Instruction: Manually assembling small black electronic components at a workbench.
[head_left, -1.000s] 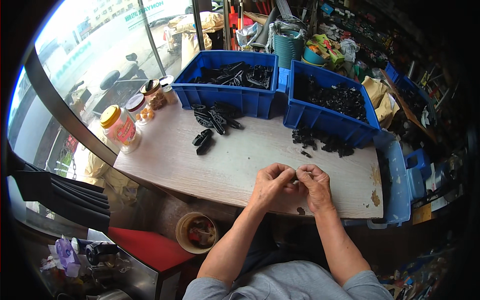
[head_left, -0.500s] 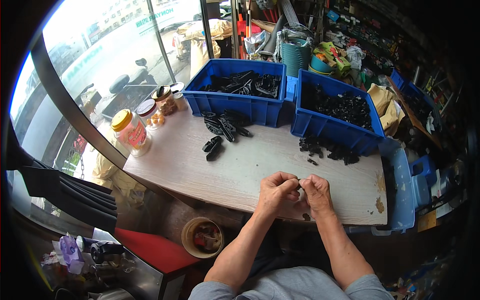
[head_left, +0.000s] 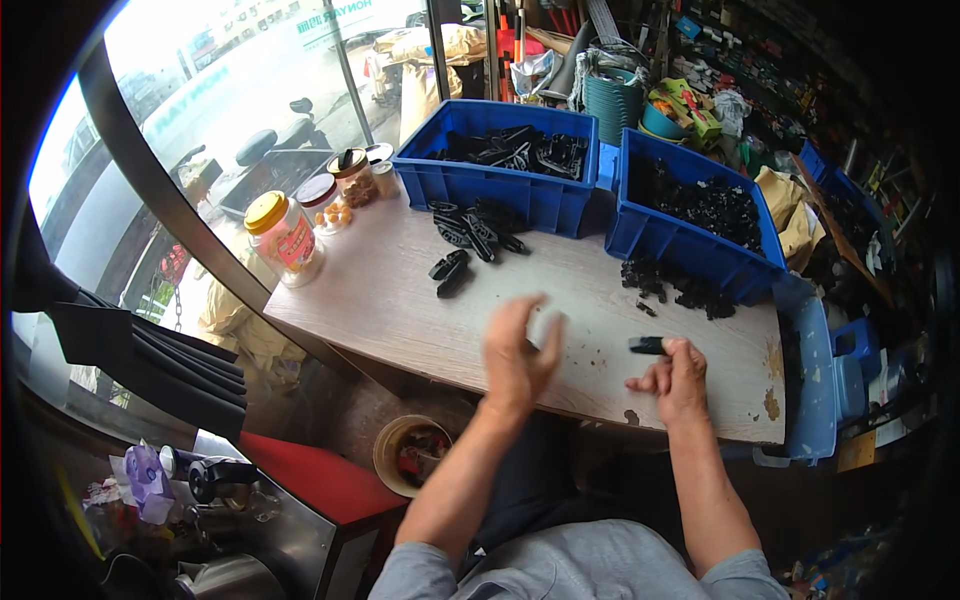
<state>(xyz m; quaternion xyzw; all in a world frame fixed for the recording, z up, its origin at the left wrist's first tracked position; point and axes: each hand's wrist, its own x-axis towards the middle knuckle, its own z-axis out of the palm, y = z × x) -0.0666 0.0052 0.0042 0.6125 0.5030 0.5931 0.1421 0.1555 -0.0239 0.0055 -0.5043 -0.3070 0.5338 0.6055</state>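
Between thumb and fingers, my right hand [head_left: 680, 385] pinches a small black plastic part [head_left: 648, 345], which points left over the table's front right. My left hand [head_left: 518, 355] is in the air above the table, thumb and fingers apart, blurred by motion and holding nothing I can see. Beyond it lies a small group of black plastic pieces [head_left: 450, 272], with a larger cluster of long ribbed black pieces [head_left: 478, 228] just behind. Small black parts [head_left: 685, 290] lie in a loose pile in front of the right blue bin.
A blue bin [head_left: 500, 190] of long black pieces stands at the back, beside another blue bin [head_left: 690, 250] of small black parts. Lidded jars [head_left: 288, 245] line the window side of the pale table [head_left: 390, 310]. Below the front edge stands a bucket [head_left: 385, 455].
My hands were together at a small piece; now they are apart. The left has moved left and forward and opened. The right holds the black part. The whole view has shifted slightly.
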